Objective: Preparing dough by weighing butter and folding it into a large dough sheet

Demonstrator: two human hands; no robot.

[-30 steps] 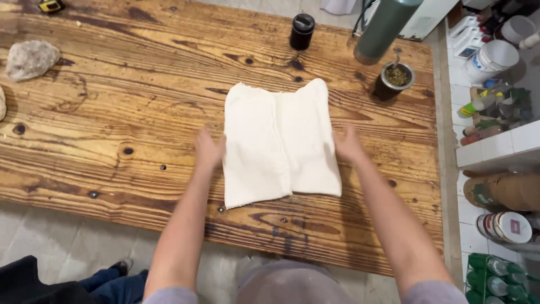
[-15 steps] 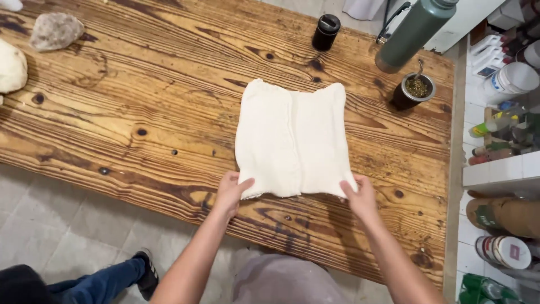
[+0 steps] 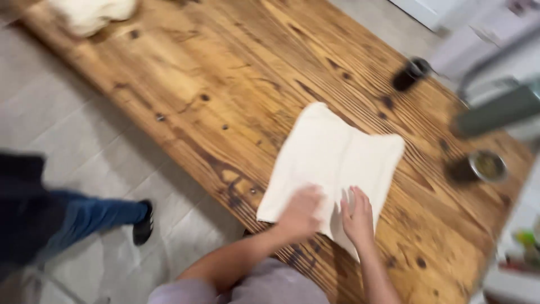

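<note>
A wooden tabletop [image 3: 225, 84] is seen carrying a folded white cloth [image 3: 332, 163], laid flat near the near edge (the frame is blurred by head motion). The fold appears to be in hand: the left hand [image 3: 301, 213] and right hand [image 3: 358, 217] are pressed on its near edge, the right fingers spread open, the left's grip not discernible. The next move would likely call for an even pinch of that edge.

My left hand [image 3: 302, 211] lay palm down, its fingers loosely curled and blurred. My right hand [image 3: 358, 217] sat just beside it, palm down too, fingers stretched forward and slightly spread. Both bare forearms reached up from the lower edge, converging toward the hands.
</note>
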